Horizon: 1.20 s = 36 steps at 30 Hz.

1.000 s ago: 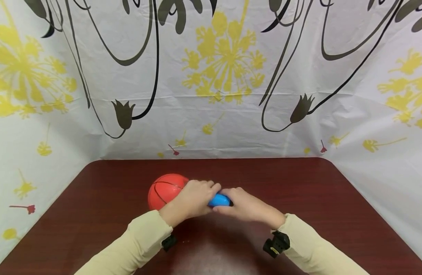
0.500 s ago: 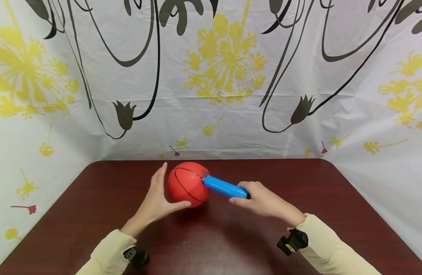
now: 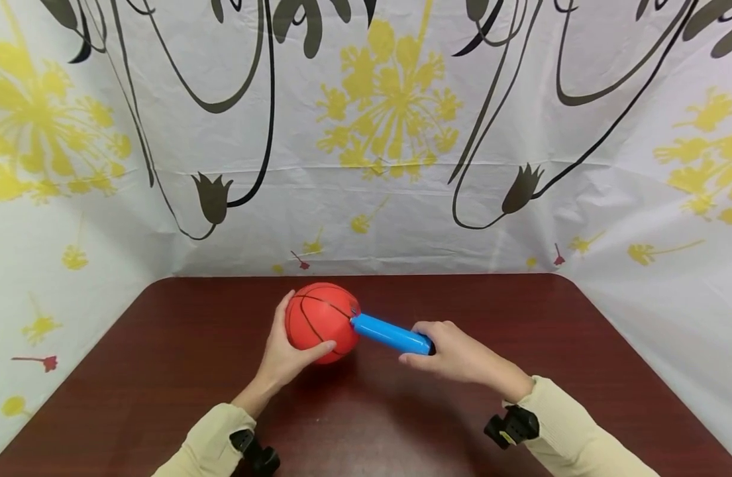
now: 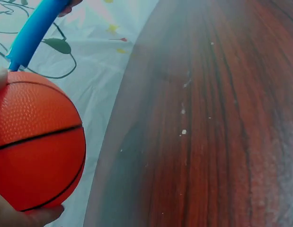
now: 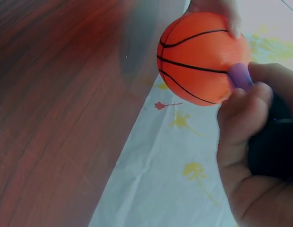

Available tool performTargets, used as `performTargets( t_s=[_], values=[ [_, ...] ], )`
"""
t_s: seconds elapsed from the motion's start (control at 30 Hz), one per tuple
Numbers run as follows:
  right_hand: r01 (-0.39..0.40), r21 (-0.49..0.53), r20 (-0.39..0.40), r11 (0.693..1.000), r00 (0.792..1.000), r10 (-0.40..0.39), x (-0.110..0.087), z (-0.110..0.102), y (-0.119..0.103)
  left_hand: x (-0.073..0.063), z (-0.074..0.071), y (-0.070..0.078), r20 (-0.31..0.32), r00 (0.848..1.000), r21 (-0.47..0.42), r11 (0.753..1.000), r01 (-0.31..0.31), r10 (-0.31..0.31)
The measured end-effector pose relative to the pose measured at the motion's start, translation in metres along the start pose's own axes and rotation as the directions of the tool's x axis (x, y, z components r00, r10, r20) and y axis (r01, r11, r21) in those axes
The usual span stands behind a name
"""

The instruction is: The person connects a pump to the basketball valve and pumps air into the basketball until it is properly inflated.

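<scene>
A small red-orange toy basketball [image 3: 318, 321] with black seams is held by my left hand [image 3: 282, 358], thumb across its near side and fingers along its far left side. My right hand [image 3: 461, 354] grips the black end of a blue ball pump [image 3: 389, 333]. The pump slants up to the left, and its narrow tip meets the right side of the ball. In the left wrist view, the tip of the pump [image 4: 35, 35] comes down onto the top of the basketball [image 4: 39, 142]. The right wrist view shows my thumb and fingers closed round the black end.
Dark reddish-brown wooden table [image 3: 163, 371] lies under both hands, with rounded far corners. A white sheet [image 3: 366, 218] printed with yellow and grey flowers hangs behind and at both sides. Black cameras sit on both wrists.
One second ago both hands met round the blue pump in front of the ball. The left hand then moved left and took hold of the ball; the right hand kept the pump, moving slightly right.
</scene>
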State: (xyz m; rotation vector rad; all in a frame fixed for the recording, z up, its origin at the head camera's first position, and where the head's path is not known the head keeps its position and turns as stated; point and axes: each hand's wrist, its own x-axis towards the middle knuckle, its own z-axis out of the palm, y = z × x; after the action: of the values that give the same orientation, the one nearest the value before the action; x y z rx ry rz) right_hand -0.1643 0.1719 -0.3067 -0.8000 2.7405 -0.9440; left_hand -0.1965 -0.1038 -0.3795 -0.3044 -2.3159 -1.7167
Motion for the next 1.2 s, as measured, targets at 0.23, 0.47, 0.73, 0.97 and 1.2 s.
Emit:
performTargets(
  t_s=[0.23, 0.47, 0.73, 0.97, 1.2],
  values=[
    [0.041, -0.07, 0.057, 0.997, 0.998, -0.037, 0.0, -0.004, -0.003, -0.001, -0.003, -0.001, -0.062, 0.989, 0.094, 0.987, -0.129, 0.135],
    [0.06, -0.083, 0.108, 0.995, 0.993, -0.051, 0.019, -0.002, -0.011, -0.001, -0.006, 0.012, -0.077, 0.983, 0.145, 0.977, -0.156, 0.168],
    [-0.035, 0.036, 0.099, 0.999, 0.995, 0.031, 0.034, 0.018, -0.021, -0.003, 0.003, 0.01, -0.011, 0.984, 0.166, 0.971, -0.171, 0.175],
    [-0.061, 0.076, 0.069, 0.995, 0.996, 0.056, 0.034, 0.017, -0.019, -0.005, 0.003, 0.012, 0.066, 0.982, 0.229, 0.955, -0.19, 0.18],
    [-0.04, 0.103, 0.076, 0.994, 0.997, 0.032, 0.037, 0.019, -0.021, -0.005, 0.019, 0.021, 0.046, 0.942, 0.462, 0.829, -0.314, 0.331]
  ],
)
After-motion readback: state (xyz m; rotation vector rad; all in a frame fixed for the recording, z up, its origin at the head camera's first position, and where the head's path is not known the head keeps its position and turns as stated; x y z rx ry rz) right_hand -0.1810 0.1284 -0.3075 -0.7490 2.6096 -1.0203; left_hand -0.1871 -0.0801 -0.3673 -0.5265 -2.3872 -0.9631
